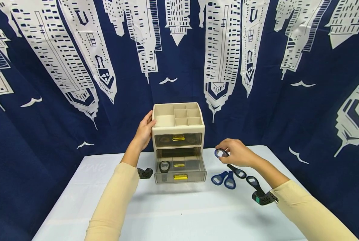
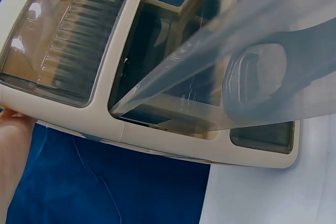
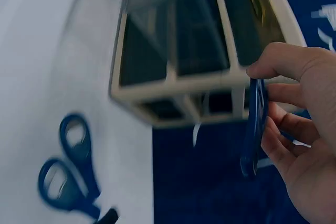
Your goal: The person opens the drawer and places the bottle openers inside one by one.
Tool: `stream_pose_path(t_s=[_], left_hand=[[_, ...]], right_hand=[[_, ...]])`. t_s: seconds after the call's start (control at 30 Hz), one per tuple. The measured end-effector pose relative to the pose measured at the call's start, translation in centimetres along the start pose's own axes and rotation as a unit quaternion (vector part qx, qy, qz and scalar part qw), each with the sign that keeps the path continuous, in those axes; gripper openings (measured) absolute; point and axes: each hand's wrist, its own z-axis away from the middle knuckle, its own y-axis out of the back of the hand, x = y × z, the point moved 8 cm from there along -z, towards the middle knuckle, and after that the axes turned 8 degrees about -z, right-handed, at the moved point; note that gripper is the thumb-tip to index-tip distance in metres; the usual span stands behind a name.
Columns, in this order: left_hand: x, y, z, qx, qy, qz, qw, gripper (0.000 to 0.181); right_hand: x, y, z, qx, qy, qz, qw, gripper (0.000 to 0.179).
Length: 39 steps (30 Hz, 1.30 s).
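Observation:
My left hand point(image 1: 144, 132) holds the left side of a cream desktop drawer unit point(image 1: 178, 129). Its lower clear drawer point(image 1: 194, 175) is pulled out. A black bottle opener point(image 1: 164, 166) is in the left part of that drawer. To the right of the unit, above the table, my right hand point(image 1: 238, 154) pinches a blue bottle opener point(image 3: 253, 129) between thumb and fingers. Below that hand lie two blue bottle openers point(image 1: 230, 181) side by side, with a black bottle opener point(image 1: 240, 173) beside them. Another black bottle opener point(image 1: 253, 181) is nearer the right forearm.
The upper drawer point(image 1: 178, 139) is closed, with indistinct items behind its clear front. Open compartments point(image 1: 187, 113) top the unit. A white table point(image 1: 179, 214) carries everything, and a dark blue curtain point(image 1: 179, 67) with white buildings hangs close behind.

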Motion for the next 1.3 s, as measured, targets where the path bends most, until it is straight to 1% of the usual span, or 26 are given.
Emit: stream_pose_path(t_s=[0.1,0.2,0.3,0.37,0.5,0.63,0.83,0.93,1.1,1.17,1.2,1.3], left_hand=[[-0.1,0.0,0.0,0.0,0.005,-0.005,1.0,0.061],[-0.2,0.1,0.0,0.0,0.009,-0.009,0.9999,0.061],[-0.1,0.1,0.0,0.002,0.009,-0.011,0.9999,0.061],[-0.1,0.0,0.0,0.002,0.009,-0.012,0.9999,0.061],[-0.2,0.1,0.0,0.001,0.013,-0.013,0.9998,0.061],[-0.4,0.1,0.0,0.001,0.015,-0.012,0.9998,0.061],[-0.4,0.2,-0.1,0.001,0.013,-0.01,0.9999,0.061],[-0.3,0.3,0.0,0.001,0.012,-0.013,0.9998,0.061],[-0.2,0.3,0.0,-0.002,0.009,-0.02,0.9998,0.061],[-0.2,0.3,0.0,-0.004,0.008,-0.023,0.9997,0.061],[-0.3,0.3,0.0,-0.005,0.008,-0.024,0.9997,0.062],[-0.3,0.4,0.1,-0.006,0.009,-0.028,0.9996,0.062]], right_hand=[[-2.7,-0.9,-1.5,-0.022,0.05,-0.002,0.9985,0.038],[-5.0,-2.1,-2.9,-0.046,0.101,-0.005,0.9938,0.037],[-6.9,-3.5,-4.2,-0.066,0.136,-0.005,0.9885,0.038],[-7.8,-4.4,-5.0,-0.078,0.148,0.0,0.9859,0.039],[-9.1,-6.1,-6.4,-0.096,0.159,0.008,0.9826,0.038],[-9.7,-7.5,-7.1,-0.108,0.161,0.011,0.981,0.039],[-9.9,-8.9,-7.9,-0.118,0.16,0.024,0.9797,0.039],[-9.9,-9.6,-8.2,-0.126,0.16,0.017,0.979,0.039],[-10.1,-11.1,-8.7,-0.152,0.155,0.012,0.9762,0.039],[-10.3,-11.8,-8.9,-0.157,0.159,0.023,0.9744,0.037],[-10.4,-12.0,-9.0,-0.156,0.165,0.037,0.9732,0.035],[-11.0,-12.4,-9.4,-0.126,0.188,0.081,0.9706,0.031]])
